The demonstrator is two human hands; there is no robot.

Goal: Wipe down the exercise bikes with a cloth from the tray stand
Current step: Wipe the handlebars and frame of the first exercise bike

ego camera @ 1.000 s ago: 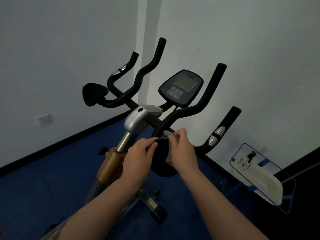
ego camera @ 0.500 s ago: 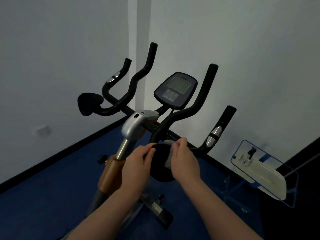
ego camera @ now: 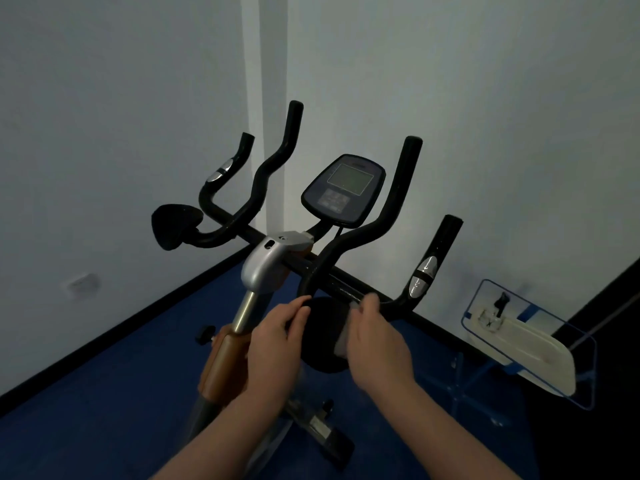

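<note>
An exercise bike [ego camera: 266, 265] with black handlebars and a console [ego camera: 343, 188] stands in the room's corner. A round black elbow pad [ego camera: 323, 336] sits on the right side of the handlebar. My left hand [ego camera: 277, 344] grips the pad's left edge. My right hand [ego camera: 377, 341] presses a pale grey cloth [ego camera: 344, 339] against the pad's right side; most of the cloth is hidden under my palm. A second black pad [ego camera: 175, 225] is on the left side of the bar.
A blue tray stand [ego camera: 526, 341] holding a white tray stands low at the right by the wall. White walls close in behind the bike. Blue floor [ego camera: 104, 410] spreads to the left and below. A dark opening lies at the far right.
The view has tilted up a little, so the bike sits lower in frame. My right hand has slid the cloth from the pad's top towards its right side. My left hand stays on the pad.
</note>
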